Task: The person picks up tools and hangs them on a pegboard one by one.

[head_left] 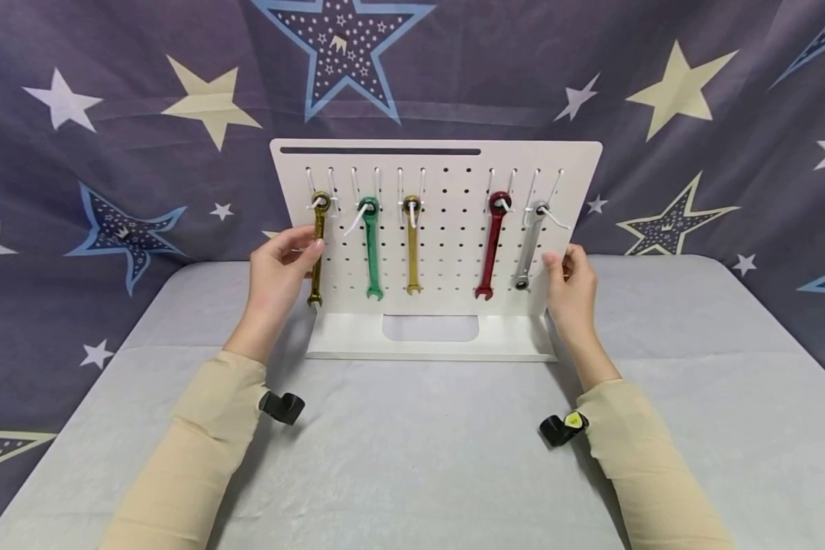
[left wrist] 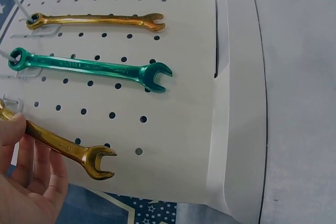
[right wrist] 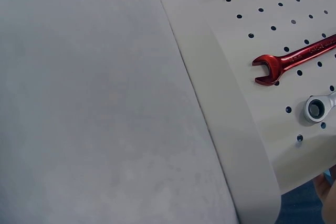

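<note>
A white pegboard (head_left: 454, 267) stands upright on its base, with several combination wrenches hanging from its hooks. My left hand (head_left: 278, 267) is at its left edge, thumb and fingers pinching the shaft of the dark gold wrench (left wrist: 60, 144). Beside that hang a green wrench (head_left: 372, 252) and a lighter gold wrench (head_left: 413, 252), open ends down. Farther right are a red wrench (head_left: 491, 248) and a silver wrench (head_left: 529, 248), the silver one with its ring end down. My right hand (head_left: 572, 294) grips the board's right edge, thumb in front and the other fingers partly hidden behind.
The board's base has a cut-out (head_left: 429, 328) and stands on a table under a pale grey cloth (head_left: 412, 458). Close behind hangs a dark curtain (head_left: 495, 69) with stars. A small black device (head_left: 283, 407) sits at each wrist.
</note>
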A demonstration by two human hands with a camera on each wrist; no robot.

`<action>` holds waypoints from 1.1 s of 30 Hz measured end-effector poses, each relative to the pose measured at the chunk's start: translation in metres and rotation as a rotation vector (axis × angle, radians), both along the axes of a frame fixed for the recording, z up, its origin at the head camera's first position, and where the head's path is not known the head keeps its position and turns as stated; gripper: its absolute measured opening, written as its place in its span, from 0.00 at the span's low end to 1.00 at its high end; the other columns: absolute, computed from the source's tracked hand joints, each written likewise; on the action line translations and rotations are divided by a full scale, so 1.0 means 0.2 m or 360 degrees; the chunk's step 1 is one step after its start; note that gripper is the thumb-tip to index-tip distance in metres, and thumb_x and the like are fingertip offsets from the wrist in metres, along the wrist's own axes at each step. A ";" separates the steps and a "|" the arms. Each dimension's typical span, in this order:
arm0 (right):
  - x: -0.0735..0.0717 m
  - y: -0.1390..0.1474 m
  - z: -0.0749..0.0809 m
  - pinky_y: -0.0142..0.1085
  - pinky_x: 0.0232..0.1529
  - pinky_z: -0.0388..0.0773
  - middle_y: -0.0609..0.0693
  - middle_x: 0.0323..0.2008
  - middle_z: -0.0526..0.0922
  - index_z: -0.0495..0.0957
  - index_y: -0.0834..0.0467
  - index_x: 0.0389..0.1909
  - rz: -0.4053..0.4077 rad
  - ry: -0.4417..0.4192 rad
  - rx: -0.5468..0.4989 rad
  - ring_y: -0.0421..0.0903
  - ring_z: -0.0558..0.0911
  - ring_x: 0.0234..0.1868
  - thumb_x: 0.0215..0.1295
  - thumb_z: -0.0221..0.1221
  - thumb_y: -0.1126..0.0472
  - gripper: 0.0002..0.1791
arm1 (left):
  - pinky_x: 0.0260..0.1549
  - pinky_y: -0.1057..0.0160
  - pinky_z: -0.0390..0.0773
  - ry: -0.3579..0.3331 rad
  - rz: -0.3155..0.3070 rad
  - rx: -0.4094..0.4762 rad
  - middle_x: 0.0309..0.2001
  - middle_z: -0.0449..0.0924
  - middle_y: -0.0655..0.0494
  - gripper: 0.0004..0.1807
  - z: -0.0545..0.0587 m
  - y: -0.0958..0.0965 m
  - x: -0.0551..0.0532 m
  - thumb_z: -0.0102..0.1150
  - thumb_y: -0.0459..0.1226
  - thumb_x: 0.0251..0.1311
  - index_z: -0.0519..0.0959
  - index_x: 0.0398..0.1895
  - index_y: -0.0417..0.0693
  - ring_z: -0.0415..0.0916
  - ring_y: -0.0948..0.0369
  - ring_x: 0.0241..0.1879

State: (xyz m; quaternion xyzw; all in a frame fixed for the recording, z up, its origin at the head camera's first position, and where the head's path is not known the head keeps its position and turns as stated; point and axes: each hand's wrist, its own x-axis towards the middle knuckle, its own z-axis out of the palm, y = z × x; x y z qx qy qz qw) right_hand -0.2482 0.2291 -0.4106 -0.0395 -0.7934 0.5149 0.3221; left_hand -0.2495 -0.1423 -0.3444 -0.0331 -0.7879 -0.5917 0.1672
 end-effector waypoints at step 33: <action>0.00 0.00 -0.01 0.26 0.35 0.66 0.64 0.38 0.81 0.72 0.71 0.44 0.0004 0.0083 0.0011 0.33 0.71 0.32 0.71 0.57 0.60 0.15 | 0.35 0.72 0.79 0.0065 -0.0029 0.0114 0.36 0.79 0.60 0.15 -0.11 0.01 -0.04 0.64 0.31 0.64 0.78 0.50 0.28 0.76 0.72 0.31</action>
